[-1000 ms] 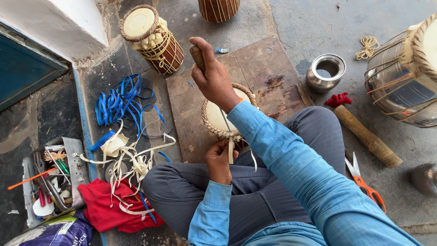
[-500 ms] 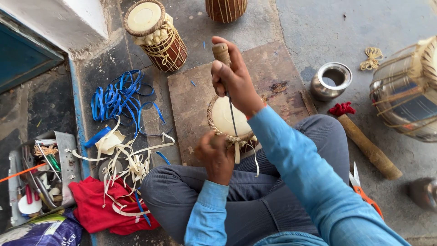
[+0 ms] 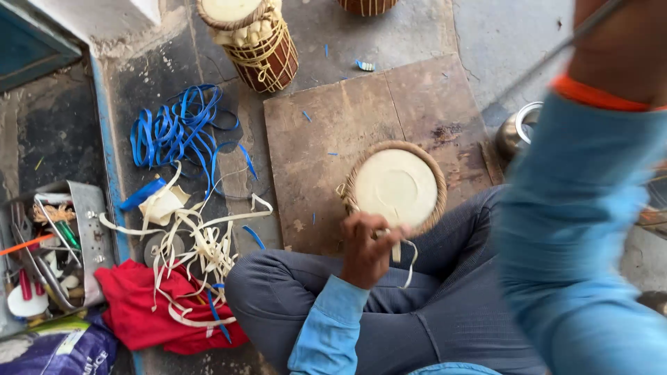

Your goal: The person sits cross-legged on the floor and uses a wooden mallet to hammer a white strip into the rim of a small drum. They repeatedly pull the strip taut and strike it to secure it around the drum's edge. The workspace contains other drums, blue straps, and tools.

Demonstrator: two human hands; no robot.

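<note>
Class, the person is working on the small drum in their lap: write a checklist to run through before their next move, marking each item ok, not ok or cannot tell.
1. Left hand steadies the drum head at its near rim: ok.
2. Pale strip under that hand, hanging at the rim: ok.
3. Right hand in view: not ok; only the blurred blue sleeve shows at the right, raised towards the camera.
4. What the right hand grips: cannot tell.
5. Drum rests over the wooden board: ok.
6. Spare pale strips lie to the person's left: ok.
</note>
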